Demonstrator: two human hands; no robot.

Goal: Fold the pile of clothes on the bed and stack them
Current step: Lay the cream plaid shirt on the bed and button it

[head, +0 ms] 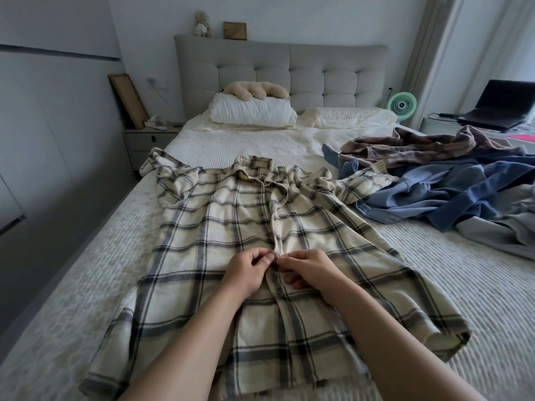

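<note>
A cream plaid shirt [231,227] lies spread face-up on the bed [477,285], collar toward the headboard. The left hand [249,273] and right hand [309,270] meet at its button placket, fingers [267,259] curled and pinching the fabric. Unfolded clothes [434,180] lie heaped just right.

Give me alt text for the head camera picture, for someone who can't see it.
Both hands, left hand and right hand, pinch the front button strip of a cream plaid shirt spread flat on a bed. A heap of unfolded clothes lies to the right, pillows at the headboard.
</note>
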